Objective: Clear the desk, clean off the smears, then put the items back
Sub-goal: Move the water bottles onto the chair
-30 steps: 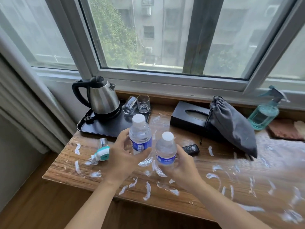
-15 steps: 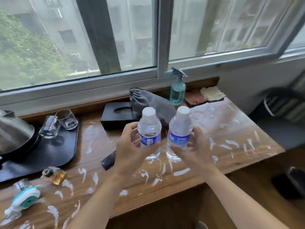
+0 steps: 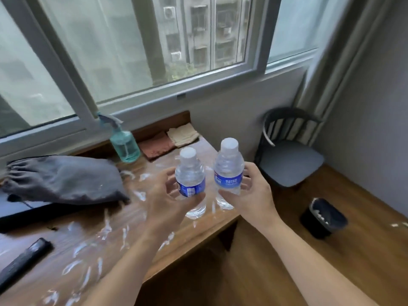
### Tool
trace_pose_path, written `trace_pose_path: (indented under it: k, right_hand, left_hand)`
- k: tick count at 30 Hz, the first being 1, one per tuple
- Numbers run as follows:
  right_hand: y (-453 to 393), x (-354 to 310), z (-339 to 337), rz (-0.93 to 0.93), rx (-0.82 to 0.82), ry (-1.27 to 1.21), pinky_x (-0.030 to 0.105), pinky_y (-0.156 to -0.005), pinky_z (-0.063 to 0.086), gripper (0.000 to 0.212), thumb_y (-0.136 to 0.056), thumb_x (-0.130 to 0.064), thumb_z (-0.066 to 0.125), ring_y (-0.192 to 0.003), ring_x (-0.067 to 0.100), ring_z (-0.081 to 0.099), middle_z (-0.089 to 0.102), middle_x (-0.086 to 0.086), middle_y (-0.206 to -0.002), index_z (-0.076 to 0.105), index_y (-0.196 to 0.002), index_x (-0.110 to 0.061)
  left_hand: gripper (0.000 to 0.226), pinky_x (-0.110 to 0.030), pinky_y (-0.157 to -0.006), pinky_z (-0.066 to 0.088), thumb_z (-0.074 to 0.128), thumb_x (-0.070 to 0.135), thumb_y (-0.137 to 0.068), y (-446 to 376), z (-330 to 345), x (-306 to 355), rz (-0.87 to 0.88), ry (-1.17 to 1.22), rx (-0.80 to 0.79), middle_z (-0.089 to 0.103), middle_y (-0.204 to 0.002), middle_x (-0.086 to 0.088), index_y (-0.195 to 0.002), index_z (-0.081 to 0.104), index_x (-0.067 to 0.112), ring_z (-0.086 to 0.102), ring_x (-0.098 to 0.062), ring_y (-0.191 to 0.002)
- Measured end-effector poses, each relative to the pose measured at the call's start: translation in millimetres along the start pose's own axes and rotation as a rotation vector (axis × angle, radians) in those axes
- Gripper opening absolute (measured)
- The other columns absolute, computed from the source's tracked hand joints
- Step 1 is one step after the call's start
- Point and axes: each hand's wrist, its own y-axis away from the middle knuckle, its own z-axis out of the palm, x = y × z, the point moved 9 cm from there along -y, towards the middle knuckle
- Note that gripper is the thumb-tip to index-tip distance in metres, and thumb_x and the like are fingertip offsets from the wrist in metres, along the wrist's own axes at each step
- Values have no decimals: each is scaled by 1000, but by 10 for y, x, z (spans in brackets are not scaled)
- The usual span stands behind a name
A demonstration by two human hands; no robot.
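My left hand grips a small clear water bottle with a blue label and white cap. My right hand grips a second, matching water bottle. Both bottles are upright, lifted above the right end of the wooden desk, which is streaked with white smears. A grey drawstring pouch lies on a black tissue box at the left. A black remote lies near the front left.
A teal spray bottle stands by the window, with a reddish cloth and a beige cloth at the desk's far right corner. Right of the desk are a dark chair and a black waste bin on the wooden floor.
Both hands have carried the bottles to the right, past the pouch toward the desk's right end. My view has swung right; the kettle tray has left the frame, and the chair and bin appear.
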Motion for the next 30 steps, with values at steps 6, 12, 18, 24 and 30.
trace_pose_path:
  k: [6, 12, 18, 24, 30]
  right_hand:
    - [-370, 466, -1038, 41, 64, 52, 7, -84, 51, 62, -76, -32, 91, -110, -4, 63, 66, -21, -121, 57, -127, -32]
    - [-810, 1055, -1855, 100, 168, 102, 2, -82, 47, 62, -75, -32, 91, -109, -10, 61, 65, -28, -119, 58, -126, -36]
    - [-1564, 1713, -2547, 130, 205, 154, 9, -82, 52, 62, -72, -32, 92, -108, -7, 63, 65, -34, -113, 60, -125, -36]
    - [-2525, 2377, -3148, 172, 149, 175, 7, -84, 51, 63, -74, -30, 91, -109, -12, 61, 62, -41, -114, 55, -122, -47]
    - [-3425, 2846, -3643, 183, 45, 177, 18, -90, 55, 66, -74, -34, 92, -114, -6, 61, 63, -34, -122, 57, -129, -43]
  left_hand:
    - [72, -38, -98, 58, 99, 20, -68, -406, 1187, 287, 27, 49, -67, 75, -119, 10, -125, 58, 39, 72, -11, -112]
    - [68, -43, -100, 60, 96, 26, -73, -880, 2366, 513, 95, 58, -205, 73, -121, 16, -124, 55, 43, 70, -9, -116]
    - [67, -46, -101, 60, 96, 25, -75, -1556, 3531, 490, 112, 95, -273, 70, -123, 21, -126, 54, 38, 69, -8, -118]
    - [68, -33, -102, 59, 95, 20, -75, -2371, 4569, 462, 99, 133, -297, 70, -124, 20, -129, 54, 31, 68, -8, -120]
    - [69, -13, -91, 54, 96, 18, -74, -3020, 5342, 528, 34, 107, -280, 67, -122, 27, -126, 53, 33, 67, -3, -118]
